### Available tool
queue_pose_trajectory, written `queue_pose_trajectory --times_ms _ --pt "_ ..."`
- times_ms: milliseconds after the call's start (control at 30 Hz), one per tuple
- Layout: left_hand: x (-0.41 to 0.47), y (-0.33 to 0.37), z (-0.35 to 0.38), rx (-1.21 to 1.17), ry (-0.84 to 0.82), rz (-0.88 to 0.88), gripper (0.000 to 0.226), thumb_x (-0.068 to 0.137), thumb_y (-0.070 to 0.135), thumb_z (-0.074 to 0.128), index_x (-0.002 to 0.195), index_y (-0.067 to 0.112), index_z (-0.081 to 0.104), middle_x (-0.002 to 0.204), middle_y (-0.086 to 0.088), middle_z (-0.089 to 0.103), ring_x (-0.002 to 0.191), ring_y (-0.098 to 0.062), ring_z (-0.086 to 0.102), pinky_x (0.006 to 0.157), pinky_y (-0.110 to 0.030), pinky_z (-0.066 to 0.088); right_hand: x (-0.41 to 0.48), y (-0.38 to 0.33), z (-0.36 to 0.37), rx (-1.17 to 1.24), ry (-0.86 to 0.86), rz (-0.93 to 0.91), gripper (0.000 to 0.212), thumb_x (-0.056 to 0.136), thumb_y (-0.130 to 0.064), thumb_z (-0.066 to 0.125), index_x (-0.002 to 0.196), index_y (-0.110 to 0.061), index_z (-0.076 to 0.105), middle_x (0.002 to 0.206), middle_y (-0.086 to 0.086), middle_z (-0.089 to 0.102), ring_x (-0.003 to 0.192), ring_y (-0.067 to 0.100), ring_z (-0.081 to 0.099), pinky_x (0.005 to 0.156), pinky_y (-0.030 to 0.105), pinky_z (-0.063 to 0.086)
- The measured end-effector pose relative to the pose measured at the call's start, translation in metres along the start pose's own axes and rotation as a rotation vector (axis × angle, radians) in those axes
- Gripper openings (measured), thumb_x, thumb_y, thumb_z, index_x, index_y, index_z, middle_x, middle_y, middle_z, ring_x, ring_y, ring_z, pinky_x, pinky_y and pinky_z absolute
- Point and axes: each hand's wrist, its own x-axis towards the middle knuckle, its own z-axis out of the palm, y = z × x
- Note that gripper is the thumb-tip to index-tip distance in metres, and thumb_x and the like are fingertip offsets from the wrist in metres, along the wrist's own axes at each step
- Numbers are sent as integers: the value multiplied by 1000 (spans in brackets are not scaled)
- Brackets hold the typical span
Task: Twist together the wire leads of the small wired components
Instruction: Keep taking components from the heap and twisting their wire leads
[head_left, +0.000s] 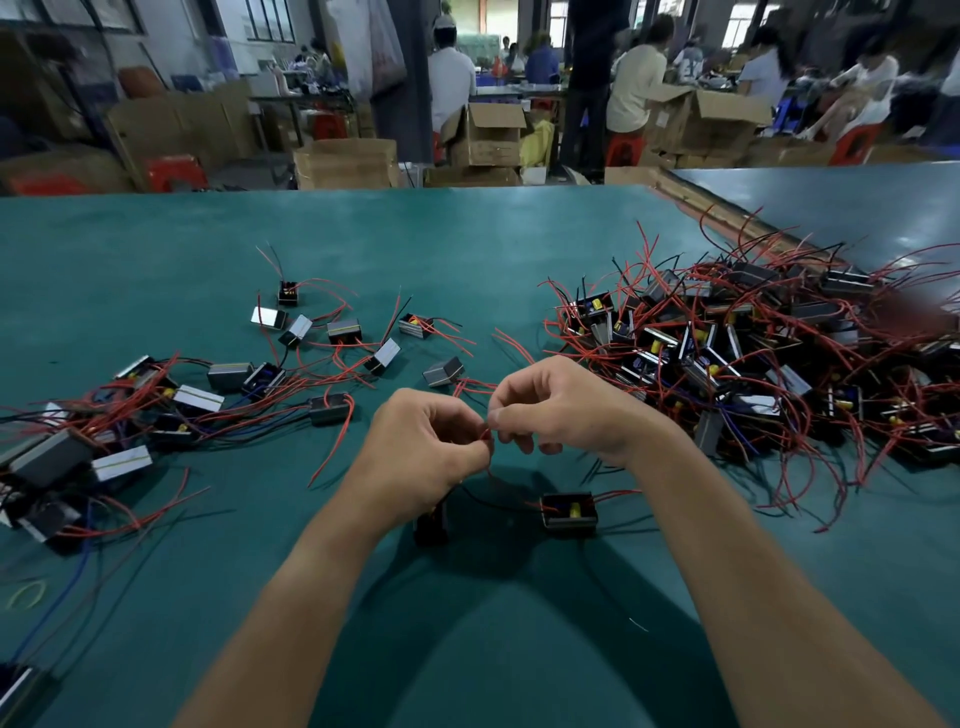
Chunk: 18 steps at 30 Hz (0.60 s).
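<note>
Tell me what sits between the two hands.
In the head view, a red wire bridges the small gap, pinched by the fingertips of the left hand and the right hand.

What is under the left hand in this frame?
A dark component on the green table, its top covered by the left hand. A red lead, pinched by that hand and the right hand, hangs down; where it ends is hidden.
</note>
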Motion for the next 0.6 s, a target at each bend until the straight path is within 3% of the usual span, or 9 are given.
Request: queue_pose_trajectory --times_ms 167,300,600 --pt "1 2 -2 9 -11 -11 9 77 3 75 70 8 75 51 1 60 47 -8 40 51 -20 31 -1 2 -3 -16 -58 16 21 89 -5 64 70 -15 63 61 -3 61 53 9 53 44 19 36" --pt "1 4 -1 44 -33 -36 13 80 11 73 67 10 74 59 -9 67 49 -9 45 53 -23 35 -1 4 -7 -6 -53 10 22 89 -5 65 70 -15 62 59 -5 61 53 8 53 45 18 37" --pt "1 5 -2 21 -53 -36 14 85 12 72 72 8 76 57 0 67 44 -4 41 46 -19 34 -3 5 -14 52 -27 -38 20 89 -7 67 71 -16 66 62 -3 63 55 8 54 46 19 38"
